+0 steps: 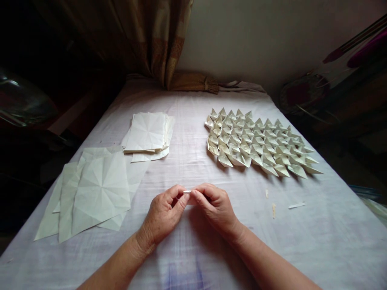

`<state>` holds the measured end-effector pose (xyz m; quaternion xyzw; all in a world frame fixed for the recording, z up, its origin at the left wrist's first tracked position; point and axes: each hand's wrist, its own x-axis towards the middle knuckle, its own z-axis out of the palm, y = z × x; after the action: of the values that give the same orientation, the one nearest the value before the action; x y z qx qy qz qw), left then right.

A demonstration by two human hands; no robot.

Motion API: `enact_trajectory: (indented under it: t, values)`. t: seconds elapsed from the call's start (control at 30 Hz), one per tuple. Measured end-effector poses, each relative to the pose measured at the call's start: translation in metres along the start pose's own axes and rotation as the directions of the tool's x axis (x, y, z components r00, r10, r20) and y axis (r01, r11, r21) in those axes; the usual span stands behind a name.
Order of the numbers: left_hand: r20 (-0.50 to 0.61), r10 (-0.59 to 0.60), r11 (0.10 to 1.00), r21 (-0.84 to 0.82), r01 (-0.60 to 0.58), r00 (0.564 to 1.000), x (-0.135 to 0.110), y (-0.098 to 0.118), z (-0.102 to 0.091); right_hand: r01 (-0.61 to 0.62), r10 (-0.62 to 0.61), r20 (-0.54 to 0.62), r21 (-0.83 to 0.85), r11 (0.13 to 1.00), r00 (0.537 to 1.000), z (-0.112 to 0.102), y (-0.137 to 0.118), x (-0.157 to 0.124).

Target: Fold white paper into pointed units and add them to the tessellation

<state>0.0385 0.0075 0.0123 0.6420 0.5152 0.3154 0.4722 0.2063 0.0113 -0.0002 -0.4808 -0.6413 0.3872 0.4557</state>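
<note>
A small white piece of folded paper point(187, 192) is pinched between my two hands, above the near middle of the table. My left hand point(165, 211) grips its left end with thumb and forefinger. The right end sits between the thumb and fingers of my right hand point(216, 207). Most of the piece is hidden by the fingers, so its full shape does not show. Beyond my right hand, folded paper boats point(256, 141) stand close together in rows.
Creased paper sheets point(102, 187) lie overlapping at the left, with a neater paper stack point(146, 131) behind them. Paper scraps point(296, 205) lie at the right on the pale cloth point(193, 104). A curtain point(165, 44) hangs at the far edge.
</note>
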Motion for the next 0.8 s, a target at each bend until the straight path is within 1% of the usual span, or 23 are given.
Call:
enact_trajectory:
  t: [0.13, 0.3, 0.37, 0.5, 0.57, 0.63, 0.8]
  values:
    - [0.005, -0.005, 1.0, -0.026, 0.005, 1.0, 0.0014, 0.0023, -0.0013, -0.125, 0.119, 0.075, 0.084, 0.989, 0.99, -0.0044, -0.0018, 0.0036]
    - [0.023, 0.037, 0.999, -0.015, -0.037, 0.999, 0.0015, 0.0002, -0.0011, -0.202, 0.191, 0.131, 0.077, 0.976, 0.973, -0.0049, -0.0041, 0.0037]
    - [0.024, 0.049, 0.999, 0.021, -0.05, 0.999, 0.0005, -0.0015, -0.0004, -0.192, 0.183, 0.129, 0.055, 0.98, 0.975, -0.003, -0.0043, 0.0025]
    - [0.006, 0.076, 0.992, 0.102, -0.077, 0.997, -0.0018, -0.0024, 0.0012, -0.072, 0.074, 0.065, -0.038, 0.997, 0.995, 0.0, -0.0056, 0.0007]
    - [-0.009, 0.083, 0.989, 0.126, -0.081, 0.997, -0.0022, -0.0014, 0.0012, -0.042, 0.045, 0.032, -0.071, 0.997, 0.998, 0.0001, -0.0062, 0.0003]
    - [-0.002, 0.067, 0.99, 0.128, -0.067, 0.998, -0.0019, 0.0003, 0.0001, -0.063, 0.064, 0.02, -0.062, 0.996, 0.998, -0.0008, -0.006, 0.0002]
    - [0.1, 0.012, 0.993, 0.118, -0.024, 0.995, -0.0006, 0.0054, -0.0041, -0.15, 0.148, 0.026, 0.056, 0.987, 0.989, -0.0033, -0.0037, 0.0013]
